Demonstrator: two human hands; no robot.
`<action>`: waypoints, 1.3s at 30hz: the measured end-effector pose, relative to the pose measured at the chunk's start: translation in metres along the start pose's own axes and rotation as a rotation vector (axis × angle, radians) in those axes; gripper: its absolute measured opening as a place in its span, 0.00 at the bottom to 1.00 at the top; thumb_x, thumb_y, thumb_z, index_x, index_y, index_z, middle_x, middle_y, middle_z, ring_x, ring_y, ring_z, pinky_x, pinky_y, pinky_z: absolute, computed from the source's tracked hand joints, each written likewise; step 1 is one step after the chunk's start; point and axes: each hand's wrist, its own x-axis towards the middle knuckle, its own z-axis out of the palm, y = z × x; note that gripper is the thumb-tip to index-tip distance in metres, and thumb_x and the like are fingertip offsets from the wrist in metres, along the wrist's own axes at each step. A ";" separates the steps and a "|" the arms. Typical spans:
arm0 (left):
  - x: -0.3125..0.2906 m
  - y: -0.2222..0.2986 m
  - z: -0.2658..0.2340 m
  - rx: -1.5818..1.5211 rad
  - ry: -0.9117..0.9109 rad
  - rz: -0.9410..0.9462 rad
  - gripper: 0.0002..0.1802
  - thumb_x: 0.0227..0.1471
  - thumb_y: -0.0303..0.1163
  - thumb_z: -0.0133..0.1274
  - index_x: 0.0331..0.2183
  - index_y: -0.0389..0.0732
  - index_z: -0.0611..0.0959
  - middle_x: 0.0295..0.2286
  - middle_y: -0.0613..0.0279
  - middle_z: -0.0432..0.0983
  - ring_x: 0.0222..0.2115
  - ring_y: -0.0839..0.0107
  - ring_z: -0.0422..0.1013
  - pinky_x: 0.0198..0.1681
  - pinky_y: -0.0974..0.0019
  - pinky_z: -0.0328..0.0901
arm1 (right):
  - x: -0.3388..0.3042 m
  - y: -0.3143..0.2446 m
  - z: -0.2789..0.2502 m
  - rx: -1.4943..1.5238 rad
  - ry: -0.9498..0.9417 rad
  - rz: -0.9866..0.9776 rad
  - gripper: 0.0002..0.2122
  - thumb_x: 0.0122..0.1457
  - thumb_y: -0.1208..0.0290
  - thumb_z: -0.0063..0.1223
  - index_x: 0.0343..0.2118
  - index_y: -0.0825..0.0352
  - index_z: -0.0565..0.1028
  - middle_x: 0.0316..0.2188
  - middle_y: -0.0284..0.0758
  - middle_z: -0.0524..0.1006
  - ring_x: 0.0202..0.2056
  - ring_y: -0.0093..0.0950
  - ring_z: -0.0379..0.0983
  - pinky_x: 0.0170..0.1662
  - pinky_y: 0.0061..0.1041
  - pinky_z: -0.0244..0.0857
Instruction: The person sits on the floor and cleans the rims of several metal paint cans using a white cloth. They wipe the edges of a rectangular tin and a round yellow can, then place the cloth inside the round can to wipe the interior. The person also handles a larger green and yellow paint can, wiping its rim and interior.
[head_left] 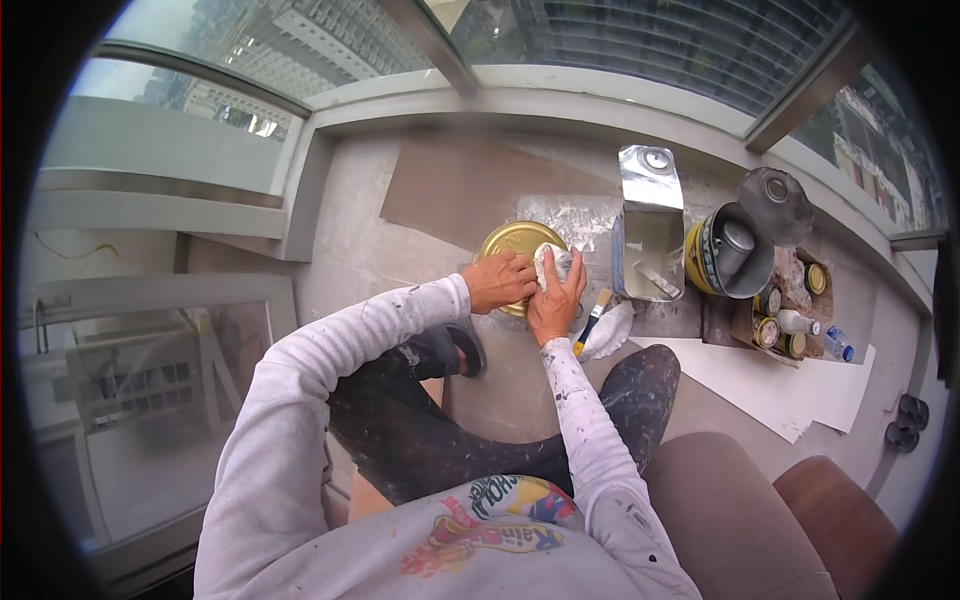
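Note:
A round gold metal lid lies in front of me; whether a can is under it I cannot tell. My left hand has its fingers curled over the lid's near side. At the right part of the lid, my right hand grips a crumpled white rag against it. Both hands hide much of the gold surface. Just right of my right hand lies a paintbrush with a dark blue and yellow handle, beside a crumpled white cloth or sheet.
An open rectangular tin stands right of the lid, beside a bucket holding a grey can. Farther right, a carton holds several small cans and bottles. White board and brown cardboard cover parts of the floor. Windows enclose the far side.

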 end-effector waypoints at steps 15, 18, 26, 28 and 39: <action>-0.011 -0.036 -0.001 0.061 0.026 0.057 0.17 0.37 0.28 0.58 0.33 0.41 0.74 0.32 0.60 0.70 0.39 0.64 0.68 0.40 0.63 0.63 | 0.015 -0.022 0.008 -0.107 -0.063 0.087 0.27 0.48 0.73 0.56 0.56 0.53 0.70 0.59 0.47 0.58 0.58 0.50 0.56 0.59 0.48 0.54; -0.018 -0.044 -0.011 0.136 -0.087 -0.016 0.17 0.36 0.27 0.58 0.33 0.39 0.73 0.32 0.59 0.69 0.38 0.62 0.68 0.40 0.62 0.64 | 0.039 -0.020 0.016 -0.133 -0.051 0.008 0.26 0.48 0.75 0.54 0.53 0.52 0.73 0.57 0.44 0.61 0.56 0.47 0.59 0.55 0.45 0.58; 0.003 -0.059 -0.001 0.169 0.069 -0.200 0.16 0.35 0.29 0.60 0.30 0.39 0.73 0.30 0.58 0.70 0.35 0.62 0.69 0.38 0.63 0.63 | 0.059 -0.022 -0.005 -0.088 -0.074 0.073 0.21 0.52 0.76 0.50 0.51 0.55 0.74 0.54 0.45 0.67 0.50 0.49 0.66 0.50 0.43 0.64; 0.019 -0.057 0.010 0.120 0.148 -0.279 0.16 0.36 0.29 0.60 0.30 0.39 0.73 0.30 0.58 0.70 0.35 0.62 0.68 0.38 0.63 0.63 | 0.062 -0.013 -0.021 0.030 -0.118 0.159 0.20 0.54 0.77 0.48 0.51 0.58 0.74 0.51 0.48 0.71 0.48 0.50 0.70 0.49 0.42 0.65; 0.020 -0.052 0.022 0.019 0.126 -0.362 0.19 0.37 0.28 0.60 0.36 0.39 0.75 0.35 0.56 0.71 0.40 0.59 0.69 0.44 0.60 0.62 | 0.032 -0.010 -0.087 1.215 0.085 0.782 0.17 0.65 0.70 0.48 0.50 0.78 0.71 0.44 0.38 0.77 0.45 0.27 0.73 0.51 0.24 0.64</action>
